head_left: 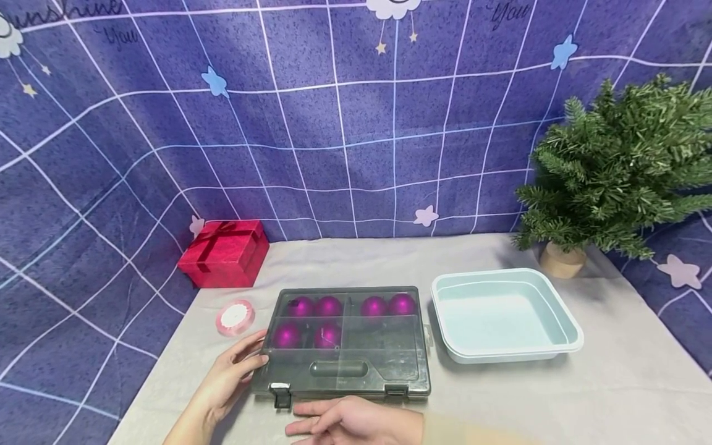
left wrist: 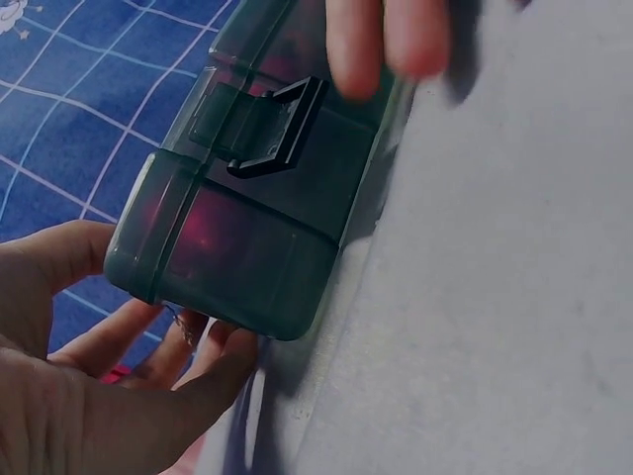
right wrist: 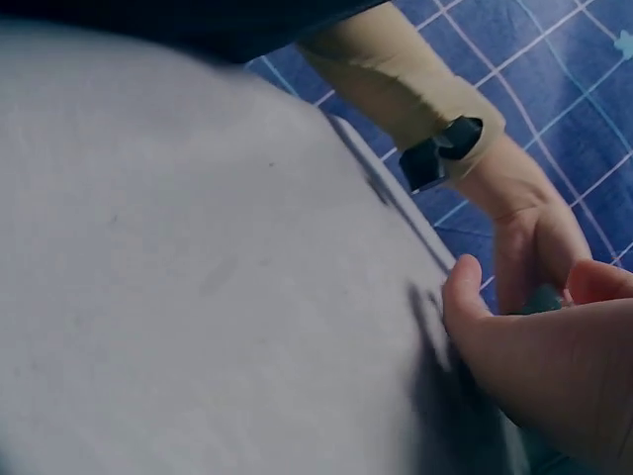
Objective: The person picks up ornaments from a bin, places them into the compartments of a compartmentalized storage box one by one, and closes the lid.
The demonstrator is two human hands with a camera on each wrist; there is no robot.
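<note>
A dark, see-through plastic storage box (head_left: pixel 384 346) lies on the table with its lid down, several shiny purple ball ornaments (head_left: pixel 328 337) showing inside. Its front left latch (head_left: pixel 282 395) is flipped outward; the front right latch (head_left: pixel 396 390) lies against the box. My left hand (head_left: pixel 230 371) grips the box's left end, and in the left wrist view its fingers (left wrist: pixel 84 247) curl about that end. Just in front of the box, beside the flipped latch, my right hand (head_left: pixel 356 423) has its fingers extended and holds nothing.
A pale blue plastic tray (head_left: pixel 500 355) stands right of the box. Behind it, at the far right, is a small artificial pine tree (head_left: pixel 623 167) on a wooden base. On the left are a roll of pink ribbon (head_left: pixel 235 317) and a red gift box (head_left: pixel 225 253) with a bow.
</note>
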